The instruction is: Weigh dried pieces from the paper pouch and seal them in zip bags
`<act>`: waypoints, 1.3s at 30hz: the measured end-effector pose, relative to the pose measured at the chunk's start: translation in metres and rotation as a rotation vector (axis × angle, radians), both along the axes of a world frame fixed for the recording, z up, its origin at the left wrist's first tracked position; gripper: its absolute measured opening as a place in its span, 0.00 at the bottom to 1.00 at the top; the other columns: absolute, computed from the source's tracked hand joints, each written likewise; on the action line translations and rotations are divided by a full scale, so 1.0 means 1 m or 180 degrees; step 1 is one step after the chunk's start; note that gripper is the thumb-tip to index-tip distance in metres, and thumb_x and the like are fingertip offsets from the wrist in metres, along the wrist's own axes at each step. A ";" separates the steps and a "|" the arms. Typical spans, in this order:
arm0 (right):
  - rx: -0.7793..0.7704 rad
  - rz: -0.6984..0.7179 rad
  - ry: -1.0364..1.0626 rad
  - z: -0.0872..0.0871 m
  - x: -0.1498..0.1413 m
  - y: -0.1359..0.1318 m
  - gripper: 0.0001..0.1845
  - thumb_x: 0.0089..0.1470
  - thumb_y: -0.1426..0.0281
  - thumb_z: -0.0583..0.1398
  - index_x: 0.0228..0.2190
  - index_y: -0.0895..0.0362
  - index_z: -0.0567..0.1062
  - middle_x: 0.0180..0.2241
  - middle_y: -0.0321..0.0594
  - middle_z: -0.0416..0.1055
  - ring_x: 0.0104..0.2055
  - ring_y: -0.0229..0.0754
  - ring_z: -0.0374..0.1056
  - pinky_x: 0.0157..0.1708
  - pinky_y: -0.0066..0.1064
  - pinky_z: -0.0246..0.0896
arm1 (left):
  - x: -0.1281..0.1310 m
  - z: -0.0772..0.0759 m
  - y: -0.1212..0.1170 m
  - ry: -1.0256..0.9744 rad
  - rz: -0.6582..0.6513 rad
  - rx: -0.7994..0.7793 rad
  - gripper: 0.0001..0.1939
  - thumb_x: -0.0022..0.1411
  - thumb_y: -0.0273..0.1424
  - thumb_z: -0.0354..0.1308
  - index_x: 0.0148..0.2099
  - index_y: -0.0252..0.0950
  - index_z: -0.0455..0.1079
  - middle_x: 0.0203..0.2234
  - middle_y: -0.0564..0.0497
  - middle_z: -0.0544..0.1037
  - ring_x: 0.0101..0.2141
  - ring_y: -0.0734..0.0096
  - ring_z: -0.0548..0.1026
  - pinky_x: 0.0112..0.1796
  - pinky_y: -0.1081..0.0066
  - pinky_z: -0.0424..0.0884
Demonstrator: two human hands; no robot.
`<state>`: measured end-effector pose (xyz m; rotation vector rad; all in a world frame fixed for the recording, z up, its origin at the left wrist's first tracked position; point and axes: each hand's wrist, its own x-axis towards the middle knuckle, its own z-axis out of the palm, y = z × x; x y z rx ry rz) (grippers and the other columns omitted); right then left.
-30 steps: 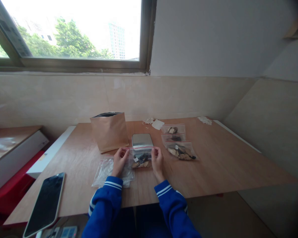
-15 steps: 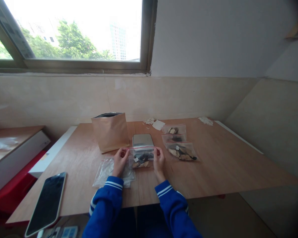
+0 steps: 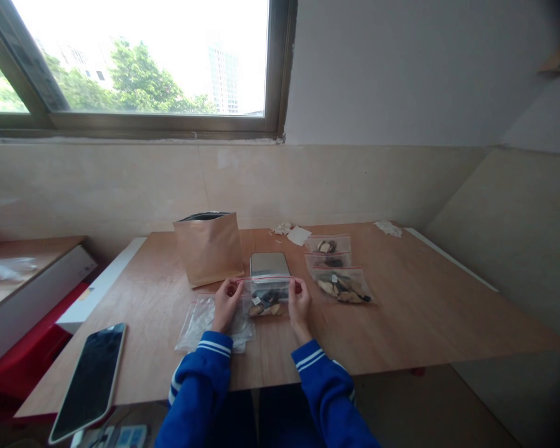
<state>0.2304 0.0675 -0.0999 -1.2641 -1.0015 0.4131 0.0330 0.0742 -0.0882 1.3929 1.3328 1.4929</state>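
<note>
Between my hands hangs a clear zip bag (image 3: 269,301) with a red seal line along its top; dark and tan dried pieces and a small white packet show inside. My left hand (image 3: 227,303) pinches the bag's upper left corner, and my right hand (image 3: 299,302) pinches the upper right one. Just behind the bag is a small flat scale (image 3: 269,264), partly covered by it. Under and beside my left hand lies a pile of clear zip bags (image 3: 198,326). To the right, several filled zip bags (image 3: 343,286) lie overlapping in a column.
A brown paper pouch (image 3: 208,249) stands with its top open at the back left of the wooden table (image 3: 424,298). A phone (image 3: 91,379) lies at the front left edge. White scraps (image 3: 299,235) lie near the wall, with a crumpled white piece (image 3: 388,228) farther right.
Both hands keep the same pinch on the zip bag's top corners. The view has shifted very slightly; nothing else has visibly moved.
</note>
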 end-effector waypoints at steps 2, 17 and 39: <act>-0.0008 0.0035 0.0030 -0.001 0.000 0.000 0.21 0.57 0.54 0.54 0.34 0.59 0.74 0.31 0.43 0.74 0.31 0.42 0.66 0.33 0.32 0.62 | 0.000 0.000 0.000 0.0006 0.0015 0.0030 0.17 0.56 0.44 0.59 0.38 0.34 0.71 0.26 0.51 0.73 0.25 0.73 0.70 0.24 0.76 0.65; -0.0026 -0.0014 -0.0019 -0.003 0.000 0.003 0.21 0.56 0.53 0.55 0.33 0.59 0.74 0.32 0.44 0.75 0.33 0.43 0.68 0.34 0.33 0.63 | 0.000 0.000 0.000 -0.0031 -0.0009 0.0004 0.18 0.56 0.45 0.59 0.36 0.34 0.71 0.26 0.51 0.74 0.24 0.74 0.69 0.25 0.75 0.64; -0.0065 0.0037 -0.0094 -0.003 -0.002 0.003 0.23 0.56 0.52 0.55 0.33 0.60 0.74 0.30 0.44 0.74 0.31 0.42 0.67 0.34 0.33 0.62 | -0.003 -0.005 0.002 0.0159 -0.0237 0.0026 0.18 0.57 0.44 0.60 0.39 0.34 0.71 0.27 0.51 0.75 0.27 0.73 0.70 0.29 0.74 0.65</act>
